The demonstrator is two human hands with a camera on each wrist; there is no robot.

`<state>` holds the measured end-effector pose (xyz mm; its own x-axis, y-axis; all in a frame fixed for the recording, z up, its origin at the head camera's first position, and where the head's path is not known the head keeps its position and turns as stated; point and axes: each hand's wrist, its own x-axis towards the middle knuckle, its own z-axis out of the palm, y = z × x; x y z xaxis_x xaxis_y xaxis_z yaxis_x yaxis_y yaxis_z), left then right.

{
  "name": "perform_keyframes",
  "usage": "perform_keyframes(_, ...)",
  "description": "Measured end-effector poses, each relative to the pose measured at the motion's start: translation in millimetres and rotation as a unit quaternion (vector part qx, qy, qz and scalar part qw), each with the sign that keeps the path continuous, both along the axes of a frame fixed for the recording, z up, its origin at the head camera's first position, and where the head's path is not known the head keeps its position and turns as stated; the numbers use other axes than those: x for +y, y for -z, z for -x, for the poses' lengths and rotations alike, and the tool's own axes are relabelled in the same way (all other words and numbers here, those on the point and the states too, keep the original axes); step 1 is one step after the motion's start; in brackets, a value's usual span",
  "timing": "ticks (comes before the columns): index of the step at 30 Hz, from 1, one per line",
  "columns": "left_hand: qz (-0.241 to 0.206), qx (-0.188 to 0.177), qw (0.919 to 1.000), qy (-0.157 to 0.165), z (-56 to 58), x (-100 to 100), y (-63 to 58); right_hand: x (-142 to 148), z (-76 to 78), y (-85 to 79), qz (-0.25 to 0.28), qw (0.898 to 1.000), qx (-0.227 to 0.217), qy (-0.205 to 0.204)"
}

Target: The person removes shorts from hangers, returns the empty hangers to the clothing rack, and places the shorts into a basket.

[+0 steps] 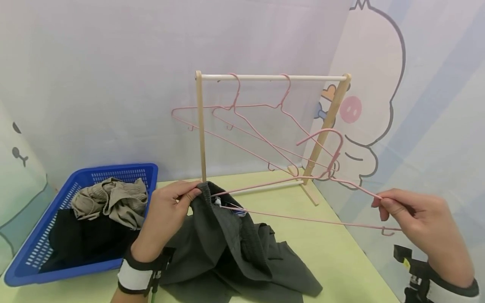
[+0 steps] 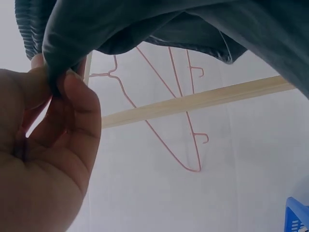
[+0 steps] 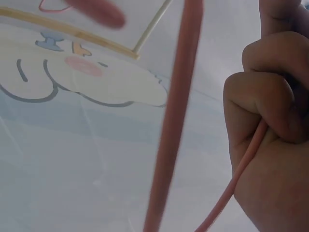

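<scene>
In the head view, my left hand (image 1: 166, 212) pinches the gathered waistband of a pair of dark grey elastic-waist pants (image 1: 223, 240) between thumb and fingers. The rest of the garment drapes in folds onto the table. My right hand (image 1: 420, 223) grips the right shoulder of a pink clothes hanger (image 1: 303, 217), its hook pointing up. The hanger's left end reaches inside the waistband, where the cloth hides it. The left wrist view shows thumb and fingertips (image 2: 82, 96) on the bunched cloth. Curled fingers (image 3: 256, 96) hold the pink wire in the right wrist view.
Behind the pants stands a wooden rack (image 1: 201, 126) with a white rail (image 1: 265, 78); two pink hangers (image 1: 236, 105) hang from it. A blue basket (image 1: 19, 265) at the left holds a beige garment (image 1: 110, 198) and a black one (image 1: 83, 240). The table (image 1: 341, 252) is yellow-green.
</scene>
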<state>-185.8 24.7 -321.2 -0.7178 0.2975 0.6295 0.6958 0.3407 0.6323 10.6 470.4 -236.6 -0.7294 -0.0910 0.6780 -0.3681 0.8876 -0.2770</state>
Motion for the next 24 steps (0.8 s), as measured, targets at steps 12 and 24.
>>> perform_keyframes(12, -0.008, 0.012, 0.9995, -0.028, 1.6, -6.8, -0.5, 11.6, -8.8, 6.4, 0.020, 1.000, -0.011, 0.006)
perform_keyframes(24, -0.034, 0.016, 0.9992, 0.015, -7.6, 0.7, -6.6, 1.7, -0.8, 12.5, 0.030, 1.000, 0.000, -0.011)
